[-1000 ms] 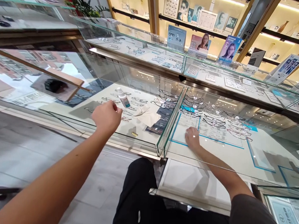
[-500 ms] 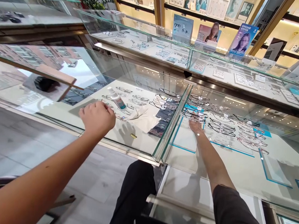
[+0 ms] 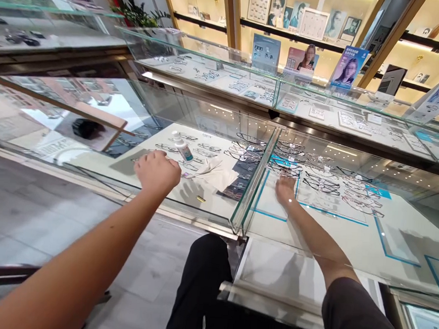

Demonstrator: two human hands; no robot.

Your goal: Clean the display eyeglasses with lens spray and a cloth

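Observation:
My left hand [image 3: 157, 171] is closed over the glass counter top, its fingers curled under and hidden, so what they hold, if anything, does not show. Beside it stand a white spray bottle [image 3: 183, 148] and a crumpled cream cloth [image 3: 219, 174]. A small gold-coloured piece [image 3: 201, 199] lies in front of the cloth. Inside the right-hand display case, seen through the glass, my right hand [image 3: 285, 189] has its fingertips on a dark-framed pair of eyeglasses [image 3: 284, 167]. Rows of other eyeglasses [image 3: 321, 184] lie to its right. A clear blue-edged panel [image 3: 271, 200] lies under that hand.
A glass divider [image 3: 257, 181] separates the two cases. At the left a mirror [image 3: 52, 109] lies tilted on the counter. Behind runs another glass case [image 3: 217, 77] with eyewear and upright ad cards [image 3: 265, 53]. An open drawer [image 3: 276, 267] is by my knee.
The camera view has shifted a little, so both hands and the counter sit differently in the picture. My left hand stays closed near the bottle; my right hand stays at the eyeglasses.

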